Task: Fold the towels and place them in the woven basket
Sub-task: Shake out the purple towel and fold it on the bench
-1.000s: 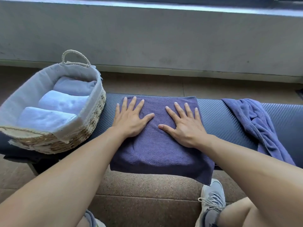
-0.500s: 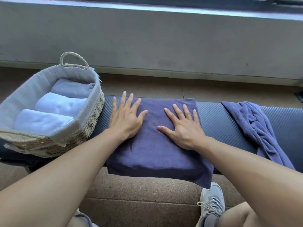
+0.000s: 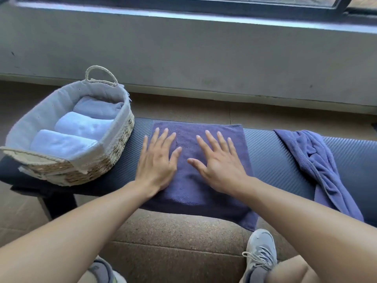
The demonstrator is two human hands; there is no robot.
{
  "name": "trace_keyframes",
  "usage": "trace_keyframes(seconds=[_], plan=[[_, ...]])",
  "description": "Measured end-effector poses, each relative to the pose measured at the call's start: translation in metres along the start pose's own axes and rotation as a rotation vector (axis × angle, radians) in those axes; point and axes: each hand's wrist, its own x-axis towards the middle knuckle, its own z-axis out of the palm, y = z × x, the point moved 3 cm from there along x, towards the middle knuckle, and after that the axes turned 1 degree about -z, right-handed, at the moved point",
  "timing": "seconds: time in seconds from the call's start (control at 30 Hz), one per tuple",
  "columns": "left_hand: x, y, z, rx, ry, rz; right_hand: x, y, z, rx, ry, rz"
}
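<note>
Home: padded bench [image 3: 275,158] below window [image 3: 224,1]

a dark ribbed mat [image 3: 271,160] is covering the worktop, which is standing on dark legs [image 3: 59,203] over a speckled brown floor [image 3: 173,235]. a grey concrete wall [image 3: 183,54] is running along behind, with a window frame [image 3: 224,9] sitting above it. two grey laced shoes [image 3: 260,252] are resting on the floor at the near edge.

A dark padded bench [image 3: 271,158] carries a woven basket [image 3: 114,148], a flat purple towel [image 3: 195,193] and a crumpled towel [image 3: 318,166].
</note>
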Motion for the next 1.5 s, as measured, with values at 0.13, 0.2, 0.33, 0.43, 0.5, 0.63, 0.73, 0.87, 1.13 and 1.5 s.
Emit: trace_keyframes(seconds=[0.13,0.2,0.33,0.43,0.5,0.63,0.73,0.87,1.13,1.5], plan=[[-0.019,0.005,-0.006,-0.047,-0.060,0.034,-0.025,-0.006,0.011,-0.017,-0.037,-0.063],[-0.033,0.000,0.001,0.051,-0.199,0.044,-0.031,0.001,0.020,-0.038,-0.117,-0.075],[-0.041,-0.009,0.009,0.224,-0.258,0.061,-0.029,0.001,0.020,-0.024,-0.155,-0.079],[-0.039,-0.007,0.008,0.226,-0.276,0.066,-0.029,0.001,0.006,0.030,-0.246,-0.099],[-0.041,-0.004,0.005,0.171,-0.235,0.100,-0.031,0.003,-0.014,0.098,-0.245,-0.091],[-0.064,0.031,-0.006,-0.041,-0.034,0.544,-0.055,0.008,-0.048,-0.061,-0.197,0.040],[-0.088,0.047,0.005,-0.014,-0.101,0.655,-0.072,0.011,-0.045,-0.134,-0.355,0.119],[-0.090,0.051,0.013,0.021,-0.197,0.523,-0.083,0.009,-0.041,-0.256,-0.448,0.099],[-0.090,0.053,0.017,0.057,-0.246,0.526,-0.092,-0.008,-0.026,-0.456,-0.245,-0.021],[-0.092,0.059,0.020,0.159,-0.157,0.598,-0.068,0.027,-0.050,-0.045,-0.330,-0.026]])
